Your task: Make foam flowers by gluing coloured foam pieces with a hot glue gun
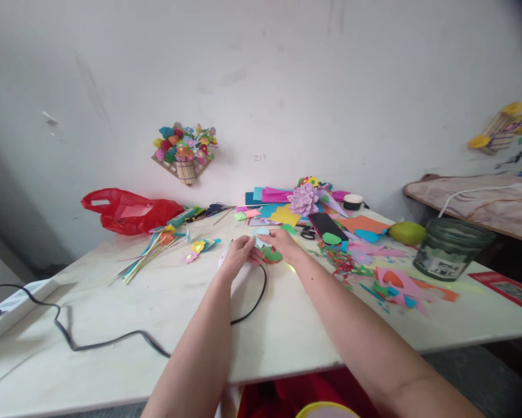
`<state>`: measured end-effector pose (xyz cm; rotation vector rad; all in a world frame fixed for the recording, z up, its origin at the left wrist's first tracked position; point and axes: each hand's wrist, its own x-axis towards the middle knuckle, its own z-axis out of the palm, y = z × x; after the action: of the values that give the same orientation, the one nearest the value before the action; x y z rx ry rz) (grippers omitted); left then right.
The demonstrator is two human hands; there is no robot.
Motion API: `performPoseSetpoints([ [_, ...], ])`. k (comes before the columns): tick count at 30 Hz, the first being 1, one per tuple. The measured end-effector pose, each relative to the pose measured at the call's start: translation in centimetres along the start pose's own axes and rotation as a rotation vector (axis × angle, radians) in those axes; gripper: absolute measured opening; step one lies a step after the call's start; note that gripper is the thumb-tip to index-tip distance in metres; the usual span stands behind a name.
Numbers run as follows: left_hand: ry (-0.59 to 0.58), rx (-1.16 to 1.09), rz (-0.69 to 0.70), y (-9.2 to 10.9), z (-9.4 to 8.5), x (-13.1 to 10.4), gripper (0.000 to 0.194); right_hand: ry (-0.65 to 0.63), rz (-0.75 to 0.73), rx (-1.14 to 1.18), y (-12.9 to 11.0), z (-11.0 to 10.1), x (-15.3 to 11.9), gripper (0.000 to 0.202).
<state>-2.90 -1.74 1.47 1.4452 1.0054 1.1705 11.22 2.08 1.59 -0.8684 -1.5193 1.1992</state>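
Over the middle of the table, my left hand (240, 252) and my right hand (283, 242) come close together with fingers pinched. Between their fingertips is a small light blue cut-out (261, 233), perhaps a flower shape; whether it is foam or paper I cannot tell. Just under the right fingers lies a green cut-out (272, 254) with a bit of red at its edge. A black cable (264, 284) loops up to the left hand, where a whitish object is mostly hidden. Left of the hands lie several small foam flowers (198, 247).
Sticks (144, 255), a red plastic bag (125, 212) and a power strip (25, 296) are on the left. At right are black scissors (308, 233), coloured scraps (400, 284), a lilac flower (304, 200), a yellow-green fruit (407, 233) and a glass jar (450, 249).
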Motion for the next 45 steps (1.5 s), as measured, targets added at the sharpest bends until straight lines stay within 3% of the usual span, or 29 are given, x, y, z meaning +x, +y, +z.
performPoseSetpoints([
  [4,0.007,0.012,0.005,0.1,0.1,-0.1,0.031,-0.02,0.041,0.087,-0.7,0.0,-0.5,0.04],
  [16,-0.051,0.069,-0.005,0.1,0.2,-0.2,0.034,0.038,0.002,0.012,0.2,0.1,-0.1,0.034],
  [23,0.016,0.038,0.029,0.2,0.1,-0.1,0.035,0.018,0.054,0.148,-0.5,0.2,-0.4,0.043],
  [35,0.04,0.026,0.016,0.4,0.4,-0.1,0.034,0.131,-0.052,-0.022,0.4,0.5,0.4,0.036],
  [45,0.058,0.048,0.035,0.4,0.4,-0.1,0.034,0.057,-0.063,0.018,-0.1,0.3,-0.1,0.038],
])
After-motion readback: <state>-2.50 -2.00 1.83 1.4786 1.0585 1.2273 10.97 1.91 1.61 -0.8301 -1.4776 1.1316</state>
